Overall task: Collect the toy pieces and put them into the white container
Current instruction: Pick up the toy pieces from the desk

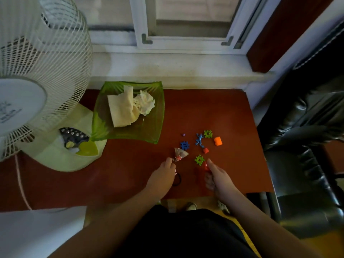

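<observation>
Small toy pieces lie scattered on the red-brown table [130, 174]: a blue gear [184, 145], a blue frog figure [199, 140], a green gear [208, 134], an orange block [218, 141], a small red piece [205, 150], a second green gear [199, 160] and a tiny purple bead [183, 135]. My right hand [217, 176] pinches a red piece [205, 166] just below the nearer green gear. My left hand [163, 175] has its fingertips on a crumpled wrapper [180, 154]. No white container is clearly in view.
A green glass dish [152, 127] holding cloth and crumpled paper stands at the back left. A white table fan [37, 90] fills the left side. A black hair tie [177, 180] lies beside my left hand. A black leather chair [307, 146] is at the right.
</observation>
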The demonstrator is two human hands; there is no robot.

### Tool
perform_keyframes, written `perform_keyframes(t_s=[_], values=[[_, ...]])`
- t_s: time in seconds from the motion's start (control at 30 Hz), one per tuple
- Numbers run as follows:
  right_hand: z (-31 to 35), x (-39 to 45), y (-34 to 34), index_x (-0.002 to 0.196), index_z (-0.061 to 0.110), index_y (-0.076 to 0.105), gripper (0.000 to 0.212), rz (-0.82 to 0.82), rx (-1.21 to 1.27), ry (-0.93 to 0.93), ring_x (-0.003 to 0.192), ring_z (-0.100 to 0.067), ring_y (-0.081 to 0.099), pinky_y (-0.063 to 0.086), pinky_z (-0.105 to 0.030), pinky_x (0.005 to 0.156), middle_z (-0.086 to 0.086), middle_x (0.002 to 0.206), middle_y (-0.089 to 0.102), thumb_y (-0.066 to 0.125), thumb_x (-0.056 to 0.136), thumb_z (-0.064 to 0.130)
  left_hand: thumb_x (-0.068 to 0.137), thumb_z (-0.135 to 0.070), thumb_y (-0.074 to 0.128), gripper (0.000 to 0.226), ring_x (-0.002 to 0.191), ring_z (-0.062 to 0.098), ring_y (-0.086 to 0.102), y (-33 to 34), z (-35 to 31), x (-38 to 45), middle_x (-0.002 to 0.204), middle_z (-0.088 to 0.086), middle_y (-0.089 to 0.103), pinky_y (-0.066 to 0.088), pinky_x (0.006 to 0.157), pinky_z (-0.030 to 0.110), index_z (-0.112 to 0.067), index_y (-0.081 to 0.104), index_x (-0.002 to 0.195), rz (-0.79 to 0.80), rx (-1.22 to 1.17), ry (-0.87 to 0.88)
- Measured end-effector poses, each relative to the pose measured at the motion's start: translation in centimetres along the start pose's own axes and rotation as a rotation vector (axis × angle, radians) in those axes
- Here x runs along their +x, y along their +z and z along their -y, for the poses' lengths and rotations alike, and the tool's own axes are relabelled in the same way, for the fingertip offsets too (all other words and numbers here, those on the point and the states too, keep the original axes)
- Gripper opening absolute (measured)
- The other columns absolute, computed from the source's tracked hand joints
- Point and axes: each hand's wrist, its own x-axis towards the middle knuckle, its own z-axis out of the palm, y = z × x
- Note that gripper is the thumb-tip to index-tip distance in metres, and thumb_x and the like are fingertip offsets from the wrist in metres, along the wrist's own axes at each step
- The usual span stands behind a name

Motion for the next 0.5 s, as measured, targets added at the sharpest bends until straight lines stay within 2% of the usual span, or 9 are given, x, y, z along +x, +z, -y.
perform_keyframes(t_s=[0.1,0.2,0.3,0.43,0.5], values=[[0.2,-0.2,0.8,0.084,0.017,0.048,0.027,-0.019,0.055,-0.009,0.042,-0.011,0.025,0.017,-0.025,0.039,0.003,0.050,0.033,0.053,0.096,0.041,0.101,-0.019,0.035,0.033,0.113,0.025,0.049,-0.9,-0.2,0.6,0.142,0.013,0.033,0.046,0.083,0.036,-0.004,0.042,0.130,0.026,0.115,0.040],[0.3,-0.4,1.1,0.094,0.015,0.053,0.026,-0.065,0.079,-0.001,0.044,-0.010,0.027,0.018,-0.025,0.041,0.003,0.052,0.035,0.055,0.095,0.041,0.098,-0.012,0.034,0.035,0.115,0.028,0.047,-1.5,-0.1,0.8,0.141,0.017,0.033,0.044,0.087,0.038,0.000,0.040,0.131,0.043,0.230,0.082],[-0.1,-0.6,1.2,0.089,0.014,0.051,0.027,-0.105,0.094,-0.025,0.042,-0.010,0.029,0.019,-0.024,0.038,0.002,0.052,0.037,0.055,0.095,0.040,0.098,-0.013,0.034,0.036,0.113,0.027,0.049,-1.3,0.3,1.0,0.136,0.017,0.037,0.043,0.089,0.038,-0.001,0.037,0.132,0.082,0.255,0.082],[-0.8,-0.9,0.8,0.088,0.013,0.052,0.029,-0.110,0.120,-0.020,0.041,-0.010,0.029,0.020,-0.024,0.037,0.000,0.054,0.036,0.056,0.094,0.041,0.095,-0.022,0.039,0.031,0.102,0.024,0.054,-1.6,0.8,1.3,0.121,0.009,0.049,0.045,0.082,0.036,-0.009,0.044,0.122,0.162,0.011,-0.040],[-0.7,-0.8,0.2,0.087,0.013,0.054,0.030,-0.096,0.144,-0.010,0.042,-0.010,0.028,0.019,-0.023,0.037,0.000,0.055,0.034,0.058,0.092,0.042,0.092,-0.028,0.043,0.020,0.094,0.021,0.055,-2.0,1.3,1.9,0.109,0.005,0.053,0.044,0.076,0.036,-0.014,0.049,0.105,0.182,-0.250,-0.163]])
